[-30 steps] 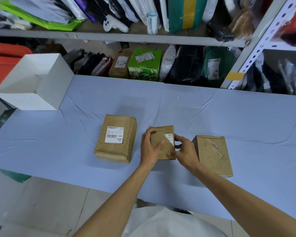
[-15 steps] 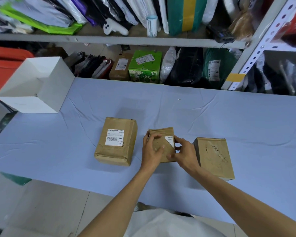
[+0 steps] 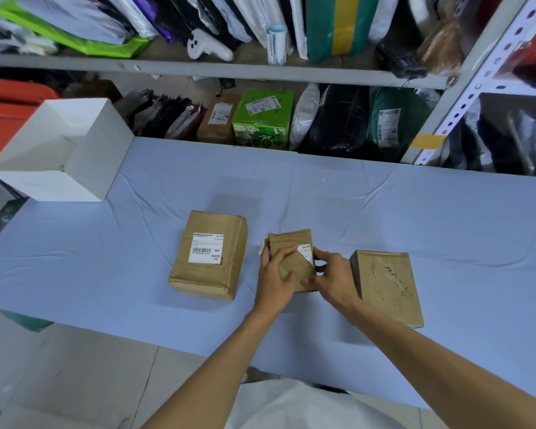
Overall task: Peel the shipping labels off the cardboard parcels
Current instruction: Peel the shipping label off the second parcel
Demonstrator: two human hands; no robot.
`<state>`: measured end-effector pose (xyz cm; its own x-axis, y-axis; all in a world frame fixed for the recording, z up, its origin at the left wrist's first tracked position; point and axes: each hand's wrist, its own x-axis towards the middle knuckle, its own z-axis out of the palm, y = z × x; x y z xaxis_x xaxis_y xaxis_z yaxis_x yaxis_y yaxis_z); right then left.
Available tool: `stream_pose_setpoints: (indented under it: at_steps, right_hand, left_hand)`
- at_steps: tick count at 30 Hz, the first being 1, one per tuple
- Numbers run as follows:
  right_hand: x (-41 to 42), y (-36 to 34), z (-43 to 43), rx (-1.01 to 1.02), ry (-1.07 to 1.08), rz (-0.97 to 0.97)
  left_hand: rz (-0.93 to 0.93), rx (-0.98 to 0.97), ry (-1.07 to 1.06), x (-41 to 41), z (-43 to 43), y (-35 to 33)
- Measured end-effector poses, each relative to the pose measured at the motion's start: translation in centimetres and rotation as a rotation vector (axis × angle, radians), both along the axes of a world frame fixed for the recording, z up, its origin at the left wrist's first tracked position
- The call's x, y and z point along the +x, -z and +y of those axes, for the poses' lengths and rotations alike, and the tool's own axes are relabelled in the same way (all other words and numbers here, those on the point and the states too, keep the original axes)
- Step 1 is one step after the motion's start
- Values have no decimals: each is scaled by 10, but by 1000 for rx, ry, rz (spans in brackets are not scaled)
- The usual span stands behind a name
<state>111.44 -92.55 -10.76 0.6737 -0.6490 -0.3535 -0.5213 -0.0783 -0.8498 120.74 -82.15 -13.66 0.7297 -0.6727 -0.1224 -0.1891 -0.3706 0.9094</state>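
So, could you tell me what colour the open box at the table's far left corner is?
White, inside and out; the open box shows clearly in the head view.

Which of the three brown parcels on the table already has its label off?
The right parcel: its top shows only torn residue. The left one keeps a full label; the middle one's is half peeled.

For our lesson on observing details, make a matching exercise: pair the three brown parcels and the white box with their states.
Things:
1. left parcel
2. middle parcel
3. right parcel
4. white box

States:
A. open, at the table's far left
B. label partly peeled, held in both hands
C. label gone, only torn scraps remain
D. label whole, untouched

Pairs: 1-D, 2-B, 3-C, 4-A
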Motion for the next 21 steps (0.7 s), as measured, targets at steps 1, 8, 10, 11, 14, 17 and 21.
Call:
stream_pose_setpoints:
  at_steps: [1, 8, 10, 11, 14, 17, 21]
  right_hand:
    - [0, 0, 0, 1, -2, -2]
    - [0, 0, -1, -23, -19, -7]
    - [0, -3, -1, -32, -40, -3]
    - [0, -4, -1, -28, -45, -4]
    - [-1, -3, 1, -30, -29, -1]
    - [-2, 0, 3, -33, 1, -2]
    - [-3, 0, 6, -35, 20, -10]
  left_hand:
    - [-1, 6, 1, 0, 0, -1]
    - [7, 79, 35, 2, -1, -1]
    - [-2, 67, 41, 4, 0, 0]
    - [1, 54, 25, 6, 0, -1]
    - [15, 11, -29, 9, -2, -4]
    - [14, -1, -21, 7, -4, -4]
    - [16, 8, -13, 4, -4, 0]
